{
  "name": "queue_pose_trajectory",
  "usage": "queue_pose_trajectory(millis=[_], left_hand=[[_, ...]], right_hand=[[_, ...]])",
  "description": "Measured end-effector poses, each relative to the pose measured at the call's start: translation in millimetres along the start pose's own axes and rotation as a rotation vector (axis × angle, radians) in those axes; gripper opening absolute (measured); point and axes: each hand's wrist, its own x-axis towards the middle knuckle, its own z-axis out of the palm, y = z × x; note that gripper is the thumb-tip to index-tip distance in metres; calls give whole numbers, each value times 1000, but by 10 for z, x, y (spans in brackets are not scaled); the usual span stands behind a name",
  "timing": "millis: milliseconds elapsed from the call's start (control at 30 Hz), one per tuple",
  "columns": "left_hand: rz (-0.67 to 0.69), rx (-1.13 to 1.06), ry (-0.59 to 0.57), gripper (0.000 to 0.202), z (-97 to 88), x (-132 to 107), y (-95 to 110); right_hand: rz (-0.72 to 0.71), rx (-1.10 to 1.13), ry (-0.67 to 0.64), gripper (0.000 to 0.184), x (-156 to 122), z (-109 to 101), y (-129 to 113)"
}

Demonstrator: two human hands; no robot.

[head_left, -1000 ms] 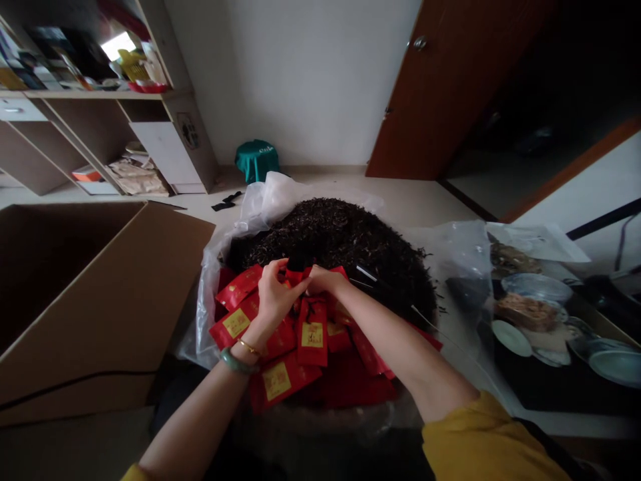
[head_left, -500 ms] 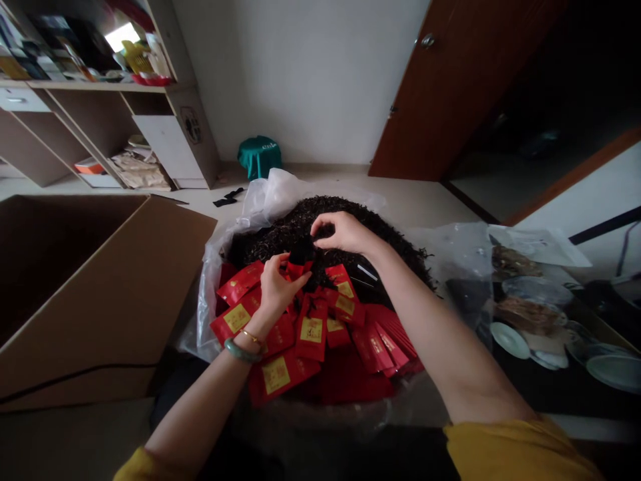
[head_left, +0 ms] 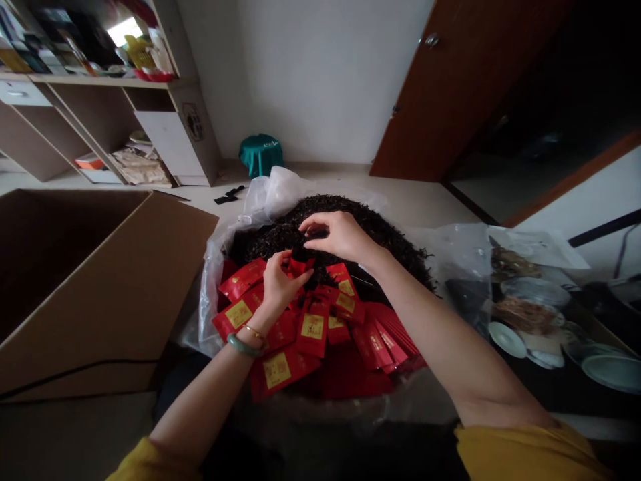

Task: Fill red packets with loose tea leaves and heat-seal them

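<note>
Beyond the printed red packets, the left grip pinched a small red pouch; the right grip curled partway by its top, any hold unclear. A slackened pinch risked tipping the pouch toward the dark leaf heap.

Across the middle, a mound of dark, twisted, leaf-like strands, bedded in crumpled clear plastic sheeting, bunched up at the far left. Along the near side, over mound or plastic, hard to tell which: flat red packets with yellow square labels, loosely overlapping at left and centre; to their right, a neat fan of red packets. Beyond, smooth pale floor. Directly on it, far off, a low round shape draped in teal cloth; nearer and further left, small black strips, close together.
</note>
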Motion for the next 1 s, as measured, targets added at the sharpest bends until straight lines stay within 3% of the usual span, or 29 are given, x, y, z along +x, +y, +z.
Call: queue_pose_trajectory(millis=[133,300,400,533,667,833,1000], left_hand=[[-8,-15,-9,50,-2,2,11],[6,-29,-7,49,-13,2,12],[1,-24,14,50,-17,-4,17],[-18,-4,40,51,-17,-11,24],[-51,25,9,51,-20,-29,24],[-2,86,-72,43,-18,-65,44],[35,107,-221,47,-29,-39,26]], right_hand=[[-16,19,-1,17,-17,56,-1],[72,71,162,15,11,38,182],[104,-19,138,16,-41,2,264],[-82,-204,113,15,-257,46,155],[-166,-435,-107,25,-433,204,-28],[24,-582,-412,30,-379,381,-55],[0,-612,-472,30,-313,465,67]])
